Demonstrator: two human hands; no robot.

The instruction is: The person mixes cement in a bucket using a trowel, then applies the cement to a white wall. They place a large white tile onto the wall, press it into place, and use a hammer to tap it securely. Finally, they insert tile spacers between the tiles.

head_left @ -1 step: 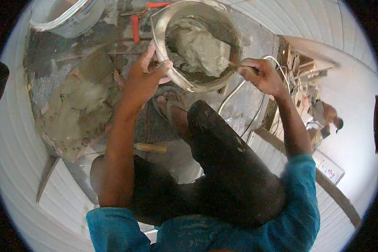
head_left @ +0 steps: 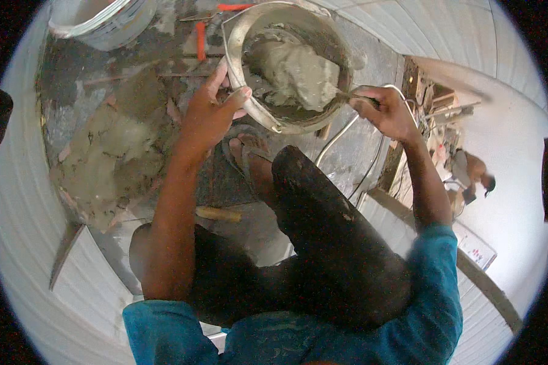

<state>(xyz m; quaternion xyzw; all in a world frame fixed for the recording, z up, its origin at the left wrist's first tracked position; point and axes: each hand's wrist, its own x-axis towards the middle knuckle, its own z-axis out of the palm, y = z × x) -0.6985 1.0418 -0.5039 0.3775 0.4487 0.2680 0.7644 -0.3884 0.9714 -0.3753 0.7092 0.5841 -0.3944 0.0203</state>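
A round bucket (head_left: 249, 103) tilts toward me at the top middle, its pale rim smeared with mortar. My left hand (head_left: 212, 115) is closed on the rim's left side, thumb on the near face and fingers partly hidden behind it. Wet grey mortar (head_left: 292, 64) lies inside in a thick lump. At the bucket's right edge, my right hand (head_left: 388, 112) is closed around the handle of what looks like a trowel (head_left: 345, 95). Its thin shank reaches over the rim into the mortar, which covers the blade.
On the floor to the left spreads a heap of wet mortar (head_left: 112, 158). A white bucket (head_left: 106, 33) stands at the far left, near an orange-handled tool (head_left: 201, 41). A yellowish stick (head_left: 219, 213) lies by my knees. A pale hose (head_left: 335, 141) runs at right; farther off, a person (head_left: 472, 169) bends down.
The trowel's mortar lump and my right hand have shifted very slightly to the right. My left hand keeps its place on the bucket rim.
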